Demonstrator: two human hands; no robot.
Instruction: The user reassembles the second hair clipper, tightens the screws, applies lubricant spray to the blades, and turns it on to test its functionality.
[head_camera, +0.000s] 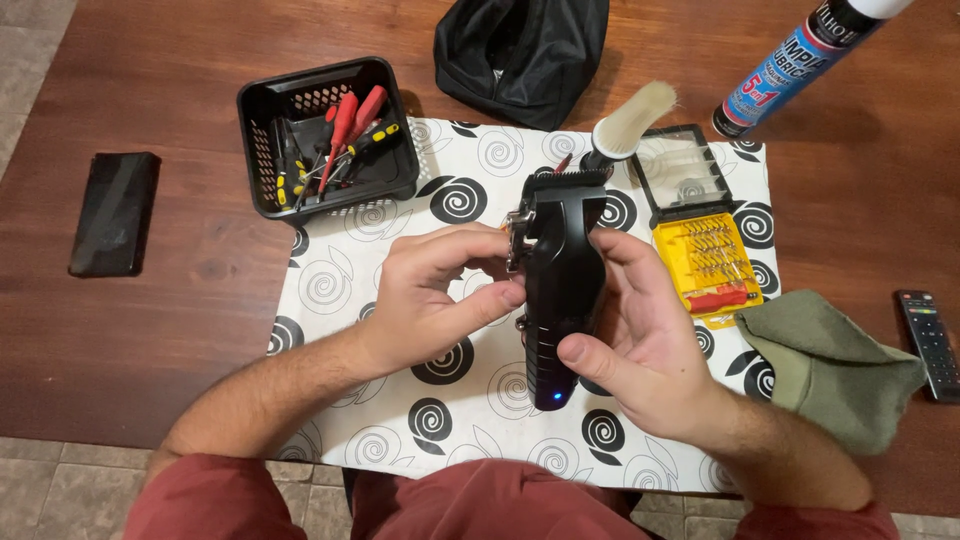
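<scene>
Head view: your right hand (650, 340) cradles black hair clipper (558, 290) over spiral-print mat (470, 420), fingers wrapped round body. Your left hand (430, 295) pinches its side near blade end. Clipper likely hefty, rigid, smooth plastic; grip mid-body, avoid blade teeth.

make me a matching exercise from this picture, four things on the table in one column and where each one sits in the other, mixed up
Things:
1. black plastic basket of red and yellow screwdrivers
2. folded olive green cloth
3. flat black rectangular case
4. black electric hair clipper

Places:
A. alone on the bare wood at the far left
B. held in both hands, left hand and right hand, over the spiral-patterned mat
C. at the mat's upper left corner
D. at the mat's right edge, beside the black remote control

Pairs: 1-C, 2-D, 3-A, 4-B
</scene>
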